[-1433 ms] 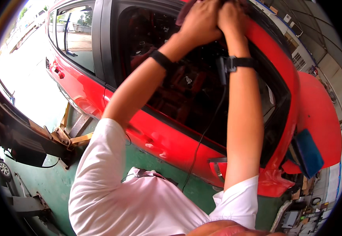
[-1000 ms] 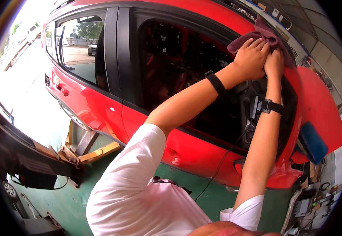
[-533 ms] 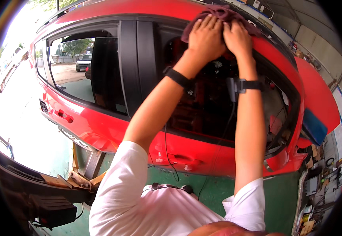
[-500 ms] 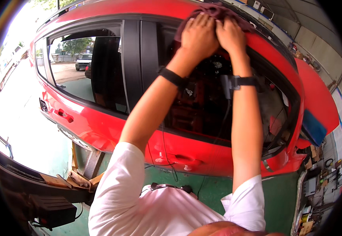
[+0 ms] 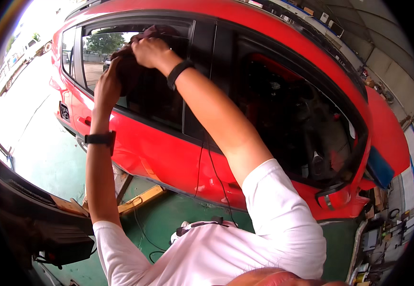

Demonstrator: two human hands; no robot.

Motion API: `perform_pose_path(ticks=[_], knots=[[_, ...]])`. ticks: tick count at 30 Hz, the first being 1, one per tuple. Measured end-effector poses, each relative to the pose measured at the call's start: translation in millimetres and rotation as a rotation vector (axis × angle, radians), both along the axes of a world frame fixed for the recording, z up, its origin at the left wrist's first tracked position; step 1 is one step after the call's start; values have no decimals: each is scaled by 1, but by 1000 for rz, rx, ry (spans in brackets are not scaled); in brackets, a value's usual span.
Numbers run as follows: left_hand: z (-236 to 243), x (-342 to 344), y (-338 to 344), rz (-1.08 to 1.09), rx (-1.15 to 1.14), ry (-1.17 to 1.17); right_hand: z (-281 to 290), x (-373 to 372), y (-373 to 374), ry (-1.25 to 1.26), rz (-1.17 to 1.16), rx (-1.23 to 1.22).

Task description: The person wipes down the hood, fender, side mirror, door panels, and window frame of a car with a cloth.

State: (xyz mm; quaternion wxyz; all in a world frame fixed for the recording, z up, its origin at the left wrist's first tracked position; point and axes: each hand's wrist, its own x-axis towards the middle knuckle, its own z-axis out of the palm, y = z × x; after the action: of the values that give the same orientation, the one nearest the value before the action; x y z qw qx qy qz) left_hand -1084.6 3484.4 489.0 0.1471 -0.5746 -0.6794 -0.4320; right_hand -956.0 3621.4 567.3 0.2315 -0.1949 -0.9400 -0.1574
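A dark maroon cloth (image 5: 129,71) is bunched against the rear side window (image 5: 166,102) of a red car (image 5: 140,145). My right hand (image 5: 150,51) grips its upper part, fingers curled into the folds. On the cloth's left side, my left hand (image 5: 107,88) is closed round its edge, with some fingers hidden by the fabric. Both arms reach up and forward, and each wrist wears a black band. To the right of my right arm is the dark front side window (image 5: 288,119), with a few pale spots showing on it.
A red wing mirror (image 5: 334,198) juts out at the car's lower right. Below the doors, a yellow beam (image 5: 142,200) crosses the green floor (image 5: 183,205), where a thin black cable (image 5: 142,231) lies. Dark machinery (image 5: 64,243) stands at lower left. Cluttered tools and boxes (image 5: 383,233) line the right side.
Both hands have moved left with the cloth, from the top of the front window to the rear window. My hands are farther apart, and my right arm now slants across the car.
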Motion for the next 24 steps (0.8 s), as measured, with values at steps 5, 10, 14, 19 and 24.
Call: perform_pose_path(ticks=[5,10,14,19,24], knots=[[-13,-23,-42,83,53,27,4,-26,-41,-33,153,138],[5,0,-40,-33,155,40,43,-4,-53,274,126,353],[38,47,15,-121,191,-178,72,67,-20,288,-16,515],[60,160,97,-424,342,176,76,211,49,398,-454,373],[60,286,128,-483,450,294,48,339,34,579,-435,651]])
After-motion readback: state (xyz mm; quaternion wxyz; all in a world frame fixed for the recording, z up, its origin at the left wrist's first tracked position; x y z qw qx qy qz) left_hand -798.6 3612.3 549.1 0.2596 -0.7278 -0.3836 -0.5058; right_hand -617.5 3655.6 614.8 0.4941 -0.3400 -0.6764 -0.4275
